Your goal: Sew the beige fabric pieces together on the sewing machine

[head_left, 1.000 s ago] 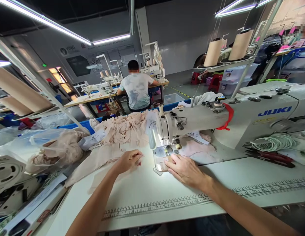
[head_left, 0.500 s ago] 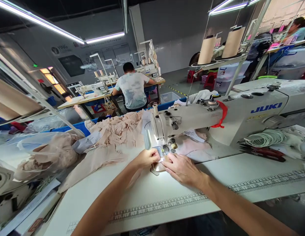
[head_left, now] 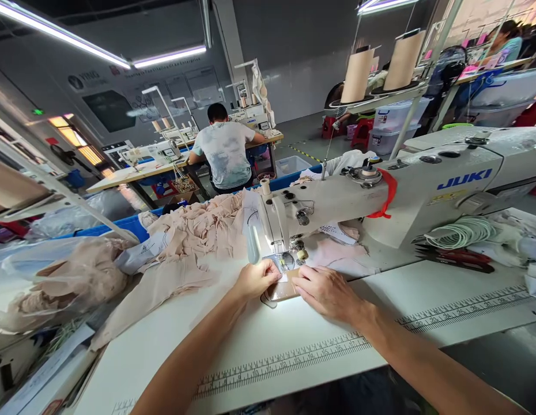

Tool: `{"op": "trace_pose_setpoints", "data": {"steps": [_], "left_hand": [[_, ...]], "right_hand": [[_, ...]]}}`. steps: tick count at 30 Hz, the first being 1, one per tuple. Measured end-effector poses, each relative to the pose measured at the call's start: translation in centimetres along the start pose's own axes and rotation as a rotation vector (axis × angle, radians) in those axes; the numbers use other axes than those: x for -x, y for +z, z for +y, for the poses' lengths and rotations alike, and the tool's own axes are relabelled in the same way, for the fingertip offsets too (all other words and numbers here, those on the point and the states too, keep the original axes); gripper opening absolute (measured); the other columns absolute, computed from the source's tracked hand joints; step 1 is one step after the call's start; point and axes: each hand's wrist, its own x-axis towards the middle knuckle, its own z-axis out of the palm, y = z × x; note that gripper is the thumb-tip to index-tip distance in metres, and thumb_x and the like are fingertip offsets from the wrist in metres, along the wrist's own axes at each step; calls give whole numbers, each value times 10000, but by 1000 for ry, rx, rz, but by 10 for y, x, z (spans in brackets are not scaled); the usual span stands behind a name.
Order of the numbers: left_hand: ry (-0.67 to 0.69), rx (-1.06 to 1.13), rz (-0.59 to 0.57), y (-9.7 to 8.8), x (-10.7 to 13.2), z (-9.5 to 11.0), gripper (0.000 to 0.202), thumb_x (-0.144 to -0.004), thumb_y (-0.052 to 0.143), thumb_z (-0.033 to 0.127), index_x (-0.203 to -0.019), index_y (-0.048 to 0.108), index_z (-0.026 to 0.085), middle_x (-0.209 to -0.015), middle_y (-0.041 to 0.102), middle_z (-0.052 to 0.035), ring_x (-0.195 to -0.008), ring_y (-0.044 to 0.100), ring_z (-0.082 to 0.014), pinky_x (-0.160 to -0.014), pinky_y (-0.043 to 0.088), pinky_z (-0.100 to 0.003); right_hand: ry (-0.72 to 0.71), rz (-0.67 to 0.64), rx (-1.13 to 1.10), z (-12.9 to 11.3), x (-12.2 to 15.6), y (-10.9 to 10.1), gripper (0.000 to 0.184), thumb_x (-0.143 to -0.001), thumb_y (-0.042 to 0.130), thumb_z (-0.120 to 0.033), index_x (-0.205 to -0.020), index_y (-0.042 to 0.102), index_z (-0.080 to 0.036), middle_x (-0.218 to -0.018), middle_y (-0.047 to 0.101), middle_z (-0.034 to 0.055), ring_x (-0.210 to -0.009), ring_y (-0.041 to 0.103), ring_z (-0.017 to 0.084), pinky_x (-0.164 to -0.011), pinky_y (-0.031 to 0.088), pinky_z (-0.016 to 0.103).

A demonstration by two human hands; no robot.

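Both hands are at the needle area of a white sewing machine [head_left: 406, 190]. My left hand [head_left: 257, 279] is closed, thumb and forefinger pinching a small white piece of fabric [head_left: 283, 278] just in front of the presser foot [head_left: 286, 262]. My right hand [head_left: 328, 292] lies to the right, its fingers bent and pressed together by the edge of the brownish plate [head_left: 283, 291]. Anything under those right fingertips is hidden. Between the hands a strip of the plate shows, brightly lit.
Crumpled beige fabric [head_left: 203, 230] is heaped behind and left. Dark-red-handled scissors [head_left: 458, 257] and a coil of pale cord [head_left: 462, 235] lie at the right. Thread cones [head_left: 358, 75] stand above. A printed ruler [head_left: 289, 364] runs along the front. A co-worker [head_left: 225, 151] sits ahead.
My right hand has drawn slightly away from the left, so more of the brown plate shows between them. The left still pinches by the presser foot. The whole view has shifted a little.
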Motion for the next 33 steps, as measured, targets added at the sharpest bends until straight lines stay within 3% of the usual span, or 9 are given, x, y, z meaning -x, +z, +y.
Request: {"op": "trace_pose_setpoints", "data": {"steps": [7, 13, 23, 26, 29, 31, 33], "left_hand": [[-10, -43, 50, 4, -1, 0, 184, -851, 605, 396, -784, 650, 231, -795, 748, 15, -736, 657, -179, -698, 471, -281], [-46, -84, 65, 6, 1, 7, 167, -869, 596, 369, -774, 624, 234, -819, 753, 6, -764, 671, -189, -699, 465, -279], [-50, -88, 95, 7, 2, 10, 135, -871, 603, 318, -771, 632, 231, -812, 755, -3, -750, 672, -197, -689, 487, -292], [87, -203, 184, 9, 9, 13, 97, -895, 577, 253, -830, 645, 229, -890, 741, -37, -811, 670, -217, -734, 513, -318], [382, -359, 307, 18, 23, 16, 177, -952, 484, 183, -891, 648, 212, -1025, 711, -100, -921, 657, -253, -804, 538, -374], [529, -414, 333, 27, 34, 17, 252, -987, 409, 154, -933, 650, 204, -1052, 698, -123, -931, 648, -260, -810, 558, -398], [594, -447, 342, 36, 44, 15, 291, -995, 374, 131, -1017, 657, 195, -1066, 695, -131, -921, 650, -256, -804, 585, -403]], "right_hand": [[26, -41, -27, -2, -3, -2, 235, -1004, 459, -147, -863, 643, -187, -879, 622, 58, -692, 479, 169, -639, 346, 338], [32, -63, -49, -4, -5, -4, 245, -1002, 437, -140, -1063, 671, -172, -928, 641, 67, -711, 518, 178, -653, 367, 333], [27, -74, -17, -8, -8, 0, 214, -946, 487, -124, -1001, 677, -207, -911, 624, 49, -698, 499, 172, -630, 342, 329], [15, -85, 12, -10, -8, 4, 237, -935, 501, -108, -1067, 674, -201, -943, 646, 61, -757, 539, 191, -670, 371, 340], [11, -96, 25, -11, -8, 7, 198, -937, 512, -104, -1027, 667, -190, -956, 659, 67, -794, 564, 200, -680, 382, 341], [11, -103, 30, -12, -8, 9, 165, -947, 520, -112, -976, 665, -186, -960, 662, 69, -806, 573, 201, -681, 392, 343], [11, -101, 33, -12, -8, 9, 171, -947, 528, -110, -1001, 673, -183, -972, 665, 71, -827, 581, 208, -692, 412, 349]]}}
